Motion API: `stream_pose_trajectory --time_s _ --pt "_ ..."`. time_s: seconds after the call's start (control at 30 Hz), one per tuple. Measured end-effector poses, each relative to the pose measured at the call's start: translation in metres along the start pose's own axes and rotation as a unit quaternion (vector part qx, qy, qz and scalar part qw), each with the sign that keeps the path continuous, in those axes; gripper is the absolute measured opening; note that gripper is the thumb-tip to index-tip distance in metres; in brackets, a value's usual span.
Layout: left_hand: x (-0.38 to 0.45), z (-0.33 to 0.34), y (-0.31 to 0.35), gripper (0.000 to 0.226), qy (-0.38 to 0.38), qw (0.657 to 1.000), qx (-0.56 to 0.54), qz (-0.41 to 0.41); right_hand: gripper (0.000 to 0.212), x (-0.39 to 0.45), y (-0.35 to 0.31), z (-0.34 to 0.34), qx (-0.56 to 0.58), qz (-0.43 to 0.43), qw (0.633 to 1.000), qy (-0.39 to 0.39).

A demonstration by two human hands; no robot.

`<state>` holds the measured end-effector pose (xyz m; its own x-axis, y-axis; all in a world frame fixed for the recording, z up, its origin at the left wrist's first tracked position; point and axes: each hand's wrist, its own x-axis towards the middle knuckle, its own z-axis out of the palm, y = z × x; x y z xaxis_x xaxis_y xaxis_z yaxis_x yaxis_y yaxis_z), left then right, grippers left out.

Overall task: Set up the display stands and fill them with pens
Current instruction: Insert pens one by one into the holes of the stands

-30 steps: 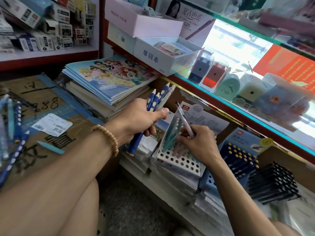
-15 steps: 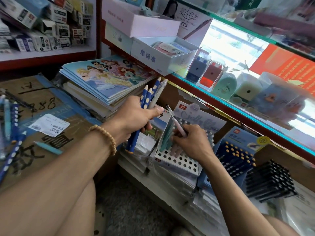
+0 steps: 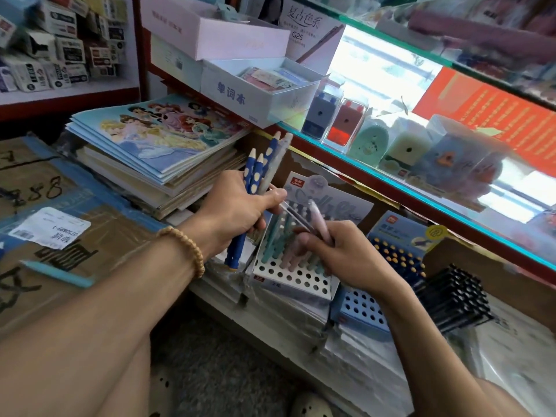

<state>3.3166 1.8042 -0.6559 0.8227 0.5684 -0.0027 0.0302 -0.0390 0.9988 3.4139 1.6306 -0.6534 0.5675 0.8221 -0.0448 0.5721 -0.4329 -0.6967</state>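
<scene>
Your right hand (image 3: 340,257) pinches a pink pen (image 3: 319,224) just above the white stand (image 3: 288,278), whose back rows hold pens. Your left hand (image 3: 237,212) grips a bundle of blue pens (image 3: 255,176), tips up. Farther right, the blue stand (image 3: 364,320) adjoins it.

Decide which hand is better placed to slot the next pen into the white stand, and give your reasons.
Right. The right hand already pinches a pink pen directly over the white stand; the left hand grips a bundle of blue pens beside it.
</scene>
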Motion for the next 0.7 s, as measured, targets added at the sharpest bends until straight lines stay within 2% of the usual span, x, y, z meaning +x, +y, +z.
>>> stream_pose_trajectory --time_s 0.1,0.17,0.27,0.37,0.43,0.5,0.63,0.7 --pt "0.004 0.004 -0.001 0.009 0.015 0.999 -0.042 -0.032 0.037 -0.017 0.004 -0.014 0.123 0.023 0.991 0.048" --pt "0.005 0.008 0.000 0.005 0.008 0.996 -0.074 -0.052 0.033 -0.027 0.009 -0.025 0.202 0.056 0.971 0.116" --pt "0.002 0.021 0.003 0.003 -0.036 0.995 -0.068 -0.057 0.018 -0.039 0.016 -0.038 0.307 0.115 0.922 0.208" --pt "-0.003 0.041 0.005 0.004 -0.096 0.994 -0.031 -0.048 0.027 -0.052 0.020 -0.049 0.429 0.133 0.852 0.269" --pt "-0.005 0.055 0.005 0.007 -0.128 0.991 -0.018 -0.040 0.030 -0.062 0.023 -0.056 0.441 0.141 0.833 0.302" --pt "-0.008 0.070 0.005 0.009 -0.157 0.987 -0.017 -0.036 0.031 -0.072 0.028 -0.061 0.416 0.152 0.830 0.338" --pt "-0.014 0.105 0.001 0.007 -0.215 0.976 -0.007 -0.034 0.006 -0.092 0.041 -0.073 0.394 0.137 0.808 0.416" --pt "-0.017 0.123 -0.002 0.008 -0.240 0.970 0.008 -0.030 0.004 -0.103 0.050 -0.081 0.379 0.135 0.801 0.443"
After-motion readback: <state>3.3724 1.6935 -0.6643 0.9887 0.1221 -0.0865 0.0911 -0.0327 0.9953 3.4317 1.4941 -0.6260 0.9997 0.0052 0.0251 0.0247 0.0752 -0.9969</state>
